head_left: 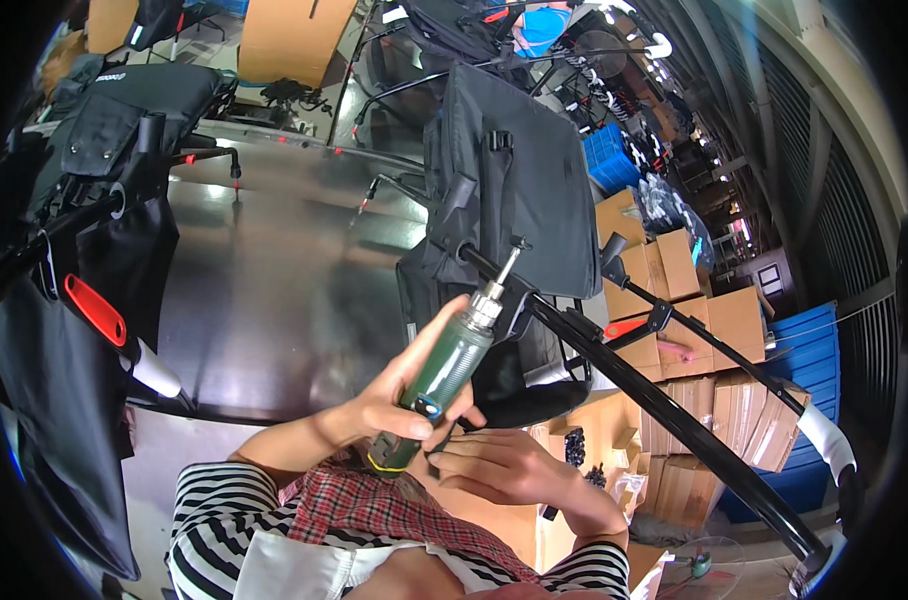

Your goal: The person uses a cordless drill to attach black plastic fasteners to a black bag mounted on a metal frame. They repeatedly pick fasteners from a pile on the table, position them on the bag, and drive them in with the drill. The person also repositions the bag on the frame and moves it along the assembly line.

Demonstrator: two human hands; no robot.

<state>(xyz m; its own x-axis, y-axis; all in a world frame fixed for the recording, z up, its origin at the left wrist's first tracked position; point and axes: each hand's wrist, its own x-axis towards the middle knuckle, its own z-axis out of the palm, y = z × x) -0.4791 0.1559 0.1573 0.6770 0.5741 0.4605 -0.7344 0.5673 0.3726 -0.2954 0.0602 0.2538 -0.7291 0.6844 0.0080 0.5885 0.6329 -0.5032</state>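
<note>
Our left hand (399, 400) wraps around a green electric screwdriver (444, 372), its bit tilted up toward the black stroller frame tube (664, 405). Our right hand (504, 465) lies just beside the tool's base, fingers loosely curled, touching it. Behind stand a dark bench (264, 300), grey stroller fabric (514, 190) and cardboard boxes (714, 330).

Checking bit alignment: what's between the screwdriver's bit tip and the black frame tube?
Head view: nothing visible lies between them. The green electric screwdriver, held in the left hand, points its bit up beside the black frame tube at the dark fabric seat.
</note>
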